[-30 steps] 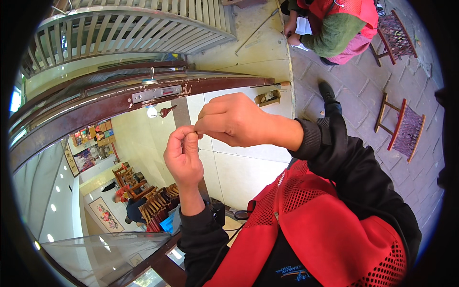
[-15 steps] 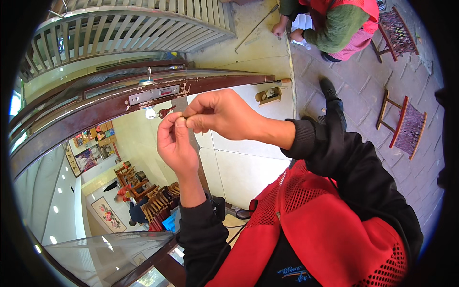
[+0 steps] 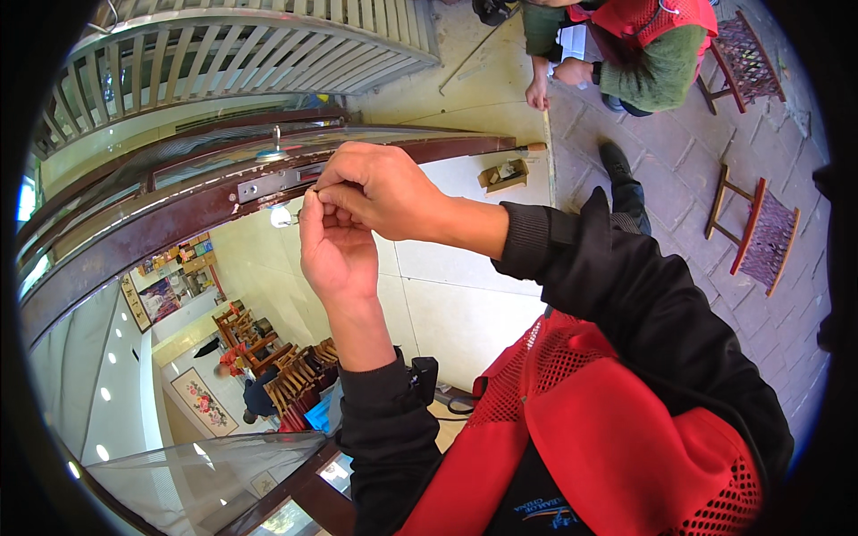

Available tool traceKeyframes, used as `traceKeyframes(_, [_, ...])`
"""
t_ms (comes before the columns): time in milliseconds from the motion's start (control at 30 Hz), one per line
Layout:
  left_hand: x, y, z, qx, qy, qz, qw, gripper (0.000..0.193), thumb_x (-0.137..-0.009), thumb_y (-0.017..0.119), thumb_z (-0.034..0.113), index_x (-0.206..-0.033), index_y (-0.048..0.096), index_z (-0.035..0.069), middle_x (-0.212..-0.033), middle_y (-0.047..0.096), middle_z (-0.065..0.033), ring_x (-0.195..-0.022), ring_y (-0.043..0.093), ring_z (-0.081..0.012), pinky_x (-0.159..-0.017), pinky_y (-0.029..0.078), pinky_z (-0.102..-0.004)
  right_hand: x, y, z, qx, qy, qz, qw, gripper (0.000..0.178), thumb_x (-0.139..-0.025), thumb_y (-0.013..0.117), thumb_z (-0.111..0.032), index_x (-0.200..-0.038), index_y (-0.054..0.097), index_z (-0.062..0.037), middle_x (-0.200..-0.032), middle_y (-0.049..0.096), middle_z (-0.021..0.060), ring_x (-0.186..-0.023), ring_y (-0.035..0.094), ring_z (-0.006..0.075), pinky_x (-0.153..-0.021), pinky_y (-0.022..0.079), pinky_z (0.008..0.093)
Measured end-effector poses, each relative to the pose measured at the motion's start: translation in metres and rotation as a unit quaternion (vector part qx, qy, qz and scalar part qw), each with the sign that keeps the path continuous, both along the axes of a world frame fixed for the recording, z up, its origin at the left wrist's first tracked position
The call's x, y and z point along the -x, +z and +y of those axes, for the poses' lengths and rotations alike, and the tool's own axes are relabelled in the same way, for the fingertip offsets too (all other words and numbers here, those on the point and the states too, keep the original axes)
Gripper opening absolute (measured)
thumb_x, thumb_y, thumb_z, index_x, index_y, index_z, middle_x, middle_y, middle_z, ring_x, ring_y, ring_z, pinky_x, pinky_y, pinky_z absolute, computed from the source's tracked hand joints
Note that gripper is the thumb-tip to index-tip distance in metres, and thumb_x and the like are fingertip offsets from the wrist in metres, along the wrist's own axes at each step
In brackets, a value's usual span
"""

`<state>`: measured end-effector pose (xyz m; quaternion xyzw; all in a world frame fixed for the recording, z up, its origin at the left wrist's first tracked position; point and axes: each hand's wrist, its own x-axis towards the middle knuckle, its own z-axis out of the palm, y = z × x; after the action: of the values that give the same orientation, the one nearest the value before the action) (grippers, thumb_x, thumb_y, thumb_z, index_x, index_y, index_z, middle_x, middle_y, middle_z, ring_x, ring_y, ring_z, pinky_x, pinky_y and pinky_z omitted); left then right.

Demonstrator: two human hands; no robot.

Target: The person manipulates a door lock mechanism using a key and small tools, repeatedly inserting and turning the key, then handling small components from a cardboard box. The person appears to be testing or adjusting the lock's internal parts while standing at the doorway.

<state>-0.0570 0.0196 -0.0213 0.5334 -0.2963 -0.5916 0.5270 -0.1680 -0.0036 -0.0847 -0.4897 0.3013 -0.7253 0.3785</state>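
Note:
The narrow edge of a worn dark-brown door (image 3: 202, 205) with chipped paint runs across in front of me. A silvery lock plate (image 3: 261, 187) is set into it. My right hand (image 3: 386, 189) is closed in a pinch at the plate's right end, covering part of it. Just below, my left hand (image 3: 340, 259) is raised with palm partly turned up, its thumb and forefinger meeting the right fingertips. Whatever small thing the fingers pinch is too hidden to name. A metal handle (image 3: 276, 140) sticks up above the plate, and a shiny round knob (image 3: 281, 215) shows beneath it.
A small open cardboard box (image 3: 503, 177) with small items lies past the door's far end. A co-worker (image 3: 657, 54) in a red vest crouches at the upper right. Folding stools (image 3: 767, 234) stand on the paving. A slatted metal fence (image 3: 241, 58) is at the upper left.
Both my hands have moved up to the door's edge, the right now overlapping the lock plate. The dark red piece seen by my fingertips is now out of sight. The co-worker's hands have shifted.

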Motion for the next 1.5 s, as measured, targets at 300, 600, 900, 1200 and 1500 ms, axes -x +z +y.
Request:
traceKeyframes(300, [0.005, 0.009, -0.012, -0.012, 0.005, 0.09, 0.996, 0.026, -0.107, 0.04, 0.025, -0.087, 0.052, 0.013, -0.071, 0.038, 0.0068, -0.062, 0.037, -0.0067, -0.057, 0.036, -0.0235, -0.022, 0.002, -0.018, 0.003, -0.071, -0.014, 0.997, 0.004, -0.082, 0.067, -0.008, -0.085, 0.069, -0.0058, -0.082, 0.064, 0.0071, -0.078, 0.064, 0.0274, -0.064, 0.053, 0.0379])
traceKeyframes(600, [0.016, 0.022, -0.009, 0.028, -0.021, 0.052, 0.998, 0.024, -0.107, 0.039, 0.023, -0.091, 0.053, 0.012, -0.072, 0.039, 0.0078, -0.062, 0.036, -0.0064, -0.057, 0.033, -0.0236, -0.03, 0.01, -0.027, 0.03, -0.124, -0.003, 0.992, 0.003, -0.079, 0.069, -0.008, -0.081, 0.068, -0.0069, -0.078, 0.061, 0.0064, -0.074, 0.063, 0.0274, -0.061, 0.053, 0.0386])
traceKeyframes(900, [0.016, 0.023, -0.01, 0.026, -0.009, 0.046, 0.999, 0.023, -0.107, 0.038, 0.023, -0.095, 0.055, 0.012, -0.071, 0.038, 0.0086, -0.062, 0.034, -0.0054, -0.058, 0.033, -0.0228, -0.029, 0.01, -0.03, 0.025, -0.124, 0.024, 0.992, 0.005, -0.078, 0.068, -0.01, -0.079, 0.066, -0.0055, -0.074, 0.059, 0.0072, -0.071, 0.061, 0.0286, -0.058, 0.052, 0.0399])
traceKeyframes(1200, [0.018, 0.021, -0.008, 0.024, 0.023, 0.057, 0.998, 0.025, -0.106, 0.038, 0.022, -0.101, 0.059, 0.009, -0.073, 0.041, 0.0078, -0.064, 0.037, -0.0062, -0.06, 0.034, -0.0227, -0.026, 0.01, -0.033, 0.001, -0.097, 0.058, 0.994, 0.006, -0.081, 0.07, -0.01, -0.083, 0.067, -0.0053, -0.08, 0.064, 0.0081, -0.074, 0.064, 0.0291, -0.061, 0.054, 0.0381])
traceKeyframes(1500, [0.009, 0.019, 0.004, 0.095, 0.077, -0.124, 0.985, 0.02, -0.101, 0.049, 0.023, -0.096, 0.058, 0.006, -0.078, 0.049, 0.0034, -0.069, 0.043, -0.0085, -0.061, 0.037, -0.0251, -0.027, 0.011, -0.035, 0.05, -0.142, 0.077, 0.986, 0.01, -0.079, 0.07, -0.009, -0.075, 0.062, -0.005, -0.074, 0.059, 0.0078, -0.068, 0.061, 0.029, -0.056, 0.051, 0.0401])
